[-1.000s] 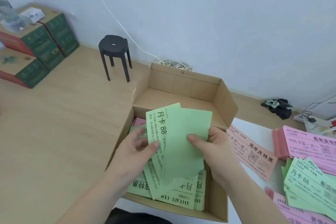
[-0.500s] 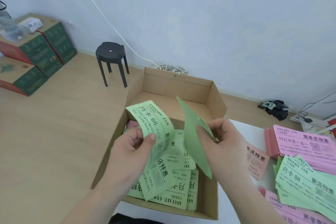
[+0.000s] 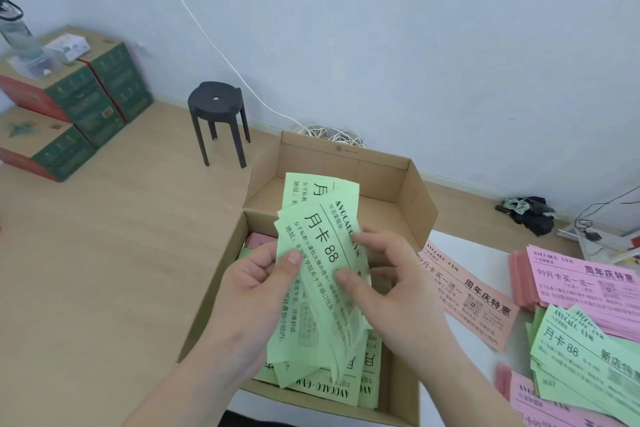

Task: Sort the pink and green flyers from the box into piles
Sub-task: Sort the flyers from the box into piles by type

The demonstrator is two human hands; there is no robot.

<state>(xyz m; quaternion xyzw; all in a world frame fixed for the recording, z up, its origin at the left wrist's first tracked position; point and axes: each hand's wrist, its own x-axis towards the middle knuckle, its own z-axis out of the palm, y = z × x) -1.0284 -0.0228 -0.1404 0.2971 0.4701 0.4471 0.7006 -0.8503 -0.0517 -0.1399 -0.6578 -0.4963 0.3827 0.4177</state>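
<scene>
Several green flyers point(image 3: 311, 253) now sit fanned as one bunch; half a second ago my right hand point(image 3: 391, 288) held one apart. My left hand point(image 3: 252, 295) and my right both pinch it, thumbs on top, over the box point(image 3: 412, 198). Next, I judge, it goes to the green pile point(image 3: 588, 350) beyond my right hand.

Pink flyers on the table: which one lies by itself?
The single pink flyer right beside the cardboard box; the other pink ones sit stacked farther right.

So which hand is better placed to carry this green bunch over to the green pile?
Right, probably. The green pile lies to the right of the box, on the side of the right hand, which also pinches the green bunch. The left hand would have to cross over.
</scene>
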